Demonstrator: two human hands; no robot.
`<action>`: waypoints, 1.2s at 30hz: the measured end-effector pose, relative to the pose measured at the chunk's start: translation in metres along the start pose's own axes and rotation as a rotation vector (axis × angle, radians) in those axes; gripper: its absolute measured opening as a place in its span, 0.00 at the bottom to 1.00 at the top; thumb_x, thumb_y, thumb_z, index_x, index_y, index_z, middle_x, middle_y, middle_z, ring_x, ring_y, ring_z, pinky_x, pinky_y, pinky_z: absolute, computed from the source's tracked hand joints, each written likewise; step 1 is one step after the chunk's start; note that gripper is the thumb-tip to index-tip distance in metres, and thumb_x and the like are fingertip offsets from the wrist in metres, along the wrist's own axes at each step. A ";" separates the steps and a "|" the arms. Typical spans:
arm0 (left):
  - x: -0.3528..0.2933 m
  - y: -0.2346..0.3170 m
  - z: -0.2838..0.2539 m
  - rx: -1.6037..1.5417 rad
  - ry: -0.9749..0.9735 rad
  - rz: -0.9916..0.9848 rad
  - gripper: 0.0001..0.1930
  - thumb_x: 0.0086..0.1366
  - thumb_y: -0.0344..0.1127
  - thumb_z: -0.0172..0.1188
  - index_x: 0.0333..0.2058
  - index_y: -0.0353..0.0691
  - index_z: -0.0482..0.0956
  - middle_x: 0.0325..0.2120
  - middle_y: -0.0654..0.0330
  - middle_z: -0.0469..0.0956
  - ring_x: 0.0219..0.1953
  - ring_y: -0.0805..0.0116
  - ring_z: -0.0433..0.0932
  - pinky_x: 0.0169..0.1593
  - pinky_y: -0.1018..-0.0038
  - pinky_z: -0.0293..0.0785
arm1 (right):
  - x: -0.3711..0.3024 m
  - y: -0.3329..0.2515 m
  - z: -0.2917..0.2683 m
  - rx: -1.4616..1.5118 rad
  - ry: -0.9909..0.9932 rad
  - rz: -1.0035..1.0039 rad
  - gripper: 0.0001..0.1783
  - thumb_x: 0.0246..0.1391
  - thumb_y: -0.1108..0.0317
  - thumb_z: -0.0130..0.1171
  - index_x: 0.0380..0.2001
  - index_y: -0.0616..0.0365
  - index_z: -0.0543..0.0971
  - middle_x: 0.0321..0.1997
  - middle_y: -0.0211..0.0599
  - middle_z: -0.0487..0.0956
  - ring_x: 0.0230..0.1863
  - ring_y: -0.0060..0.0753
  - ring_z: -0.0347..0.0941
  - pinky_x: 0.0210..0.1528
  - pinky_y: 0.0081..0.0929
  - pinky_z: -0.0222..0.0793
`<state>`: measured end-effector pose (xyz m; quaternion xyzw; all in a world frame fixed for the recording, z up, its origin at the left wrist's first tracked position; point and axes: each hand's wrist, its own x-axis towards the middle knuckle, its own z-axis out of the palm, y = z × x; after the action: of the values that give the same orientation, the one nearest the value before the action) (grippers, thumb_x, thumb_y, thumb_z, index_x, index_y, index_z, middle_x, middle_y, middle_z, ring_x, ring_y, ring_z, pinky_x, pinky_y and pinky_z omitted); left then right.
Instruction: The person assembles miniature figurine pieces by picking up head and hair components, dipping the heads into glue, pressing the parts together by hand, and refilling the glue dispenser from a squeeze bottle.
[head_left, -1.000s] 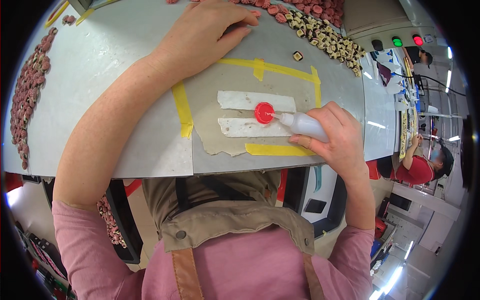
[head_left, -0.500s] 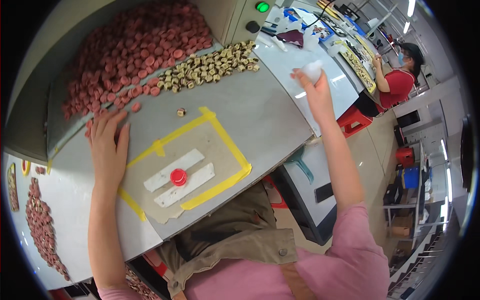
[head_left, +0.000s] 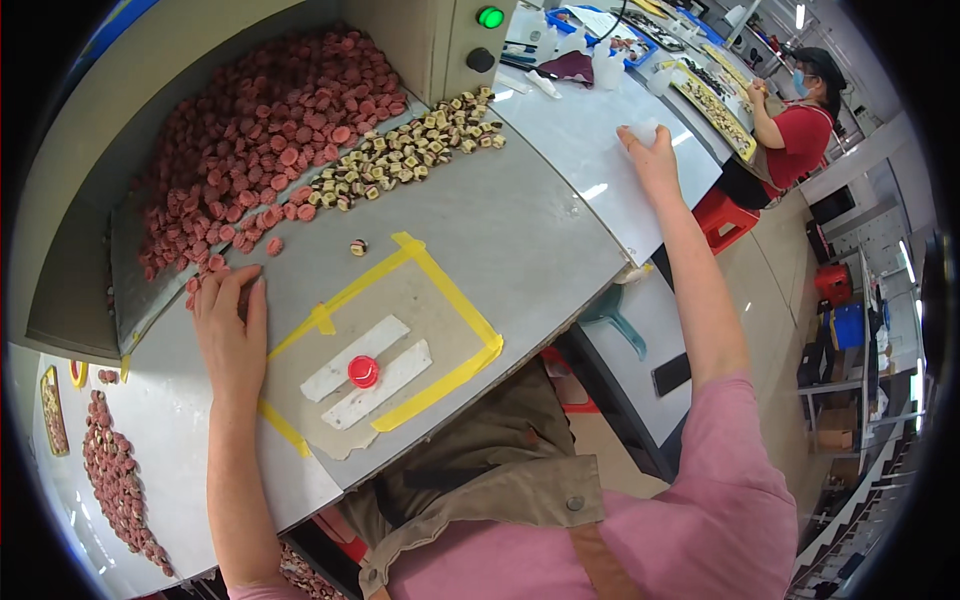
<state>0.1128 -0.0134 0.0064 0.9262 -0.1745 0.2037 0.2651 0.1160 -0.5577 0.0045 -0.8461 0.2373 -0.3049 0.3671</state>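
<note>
My left hand (head_left: 232,335) rests on the grey worktop at the near edge of a heap of pink ridged discs (head_left: 300,110). Its fingers are bent and slightly apart, with a few discs by the fingertips. My right hand (head_left: 655,170) reaches over the white tabletop at the right. Its thumb and forefinger curve around a pale, translucent white wad (head_left: 648,130), which barely stands out from the table. A band of cream-and-dark-brown small pieces (head_left: 415,150) lies beside the pink heap. One such piece (head_left: 358,247) sits alone on the grey surface.
Yellow tape (head_left: 350,290) frames a mat with two white strips (head_left: 355,357) and a red round cap (head_left: 364,371). A metal housing with a green light (head_left: 490,17) stands behind. More discs (head_left: 118,480) lie at left. A co-worker (head_left: 800,130) sits at far right.
My right hand has moved a little rightward, and the white wad in it shows less plainly. My left hand stays by the pink discs, its fingers bent more. The whole view has shifted slightly.
</note>
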 end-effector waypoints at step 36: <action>-0.012 -0.036 -0.009 -0.042 0.061 0.098 0.09 0.59 0.31 0.60 0.38 0.37 0.79 0.35 0.55 0.74 0.40 0.54 0.72 0.44 0.65 0.69 | -0.180 -0.188 0.070 0.029 -0.372 -1.055 0.14 0.43 0.75 0.69 0.28 0.54 0.72 0.36 0.34 0.75 0.41 0.33 0.70 0.44 0.27 0.65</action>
<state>0.1151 0.0228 -0.0074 0.9041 -0.2158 0.2408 0.2795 0.0720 -0.2957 0.0487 -0.8847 -0.2911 -0.2960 0.2121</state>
